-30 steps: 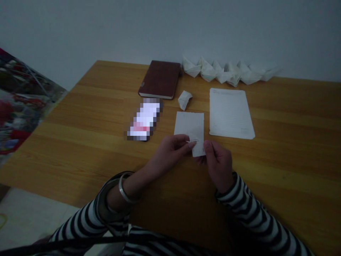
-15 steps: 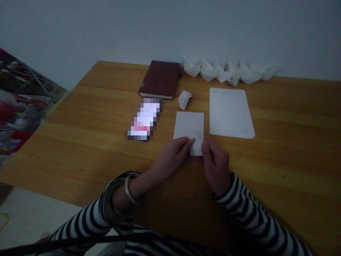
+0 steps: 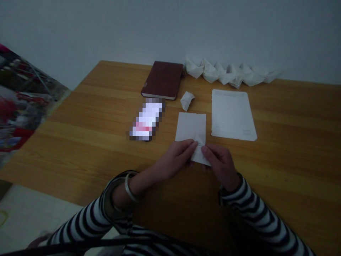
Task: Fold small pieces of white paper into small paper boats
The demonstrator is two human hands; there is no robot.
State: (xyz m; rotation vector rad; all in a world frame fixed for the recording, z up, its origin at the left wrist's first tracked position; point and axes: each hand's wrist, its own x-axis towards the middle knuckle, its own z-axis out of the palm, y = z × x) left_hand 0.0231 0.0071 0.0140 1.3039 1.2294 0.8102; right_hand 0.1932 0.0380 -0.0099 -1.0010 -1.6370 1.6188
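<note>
hands [image 3: 177, 155] [image 3: 220, 166] gripping folded white paper [image 3: 190, 129], wooden table [image 3: 93, 96]

Tabletop inventory: one wooden table [image 3: 293, 106], honey-coloured with a striped grain. On it lay a dark red hardbound notebook [image 3: 162, 80], closed, near the far edge. A blurred, pixelated white and pink object [image 3: 146, 120] sat just in front of it. One small folded paper piece [image 3: 187, 100] lay alone nearby. A row of folded white paper boats [image 3: 229, 74] stood along the far edge, overlapping one another. A lined sheet of paper [image 3: 233, 115] lay flat just in front of that row. Beyond the table's left side hung a multicoloured patterned fabric [image 3: 18, 96]. Behind stood a plain pale wall [image 3: 170, 28]; below left showed a pale floor [image 3: 23, 220].
</note>
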